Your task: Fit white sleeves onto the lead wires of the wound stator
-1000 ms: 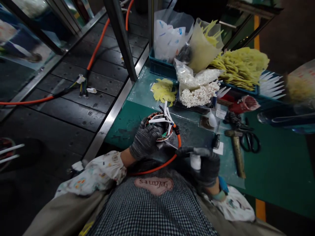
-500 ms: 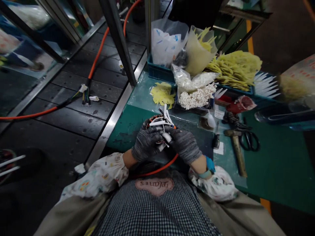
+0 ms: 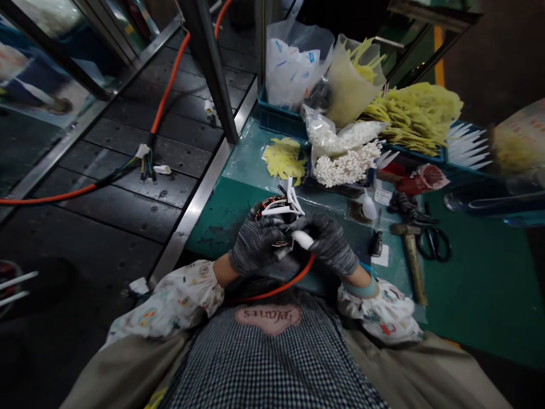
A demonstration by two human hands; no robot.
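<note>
A round wound coil (image 3: 276, 213) with copper windings, white sleeved leads and an orange cable (image 3: 285, 284) sits at the near edge of the green bench (image 3: 477, 284). My gloved left hand (image 3: 255, 244) is closed round the coil's left side. My gloved right hand (image 3: 330, 241) is closed on a small white tube (image 3: 303, 240), holding it against the coil's leads. Both hands touch over the coil.
A hammer (image 3: 411, 253), scissors (image 3: 432, 244) and a small white piece (image 3: 368, 209) lie to the right. Behind are white plugs (image 3: 344, 165), yellow slips (image 3: 283, 159), yellow ties (image 3: 417, 116) and bags in blue trays (image 3: 276, 119). Left is a dark slatted conveyor (image 3: 128, 187) carrying another orange cable (image 3: 55, 196).
My right hand, which was low beside the bench edge holding the white tube, has come up to the coil and now presses the tube at the leads. The left hand has stayed on the coil.
</note>
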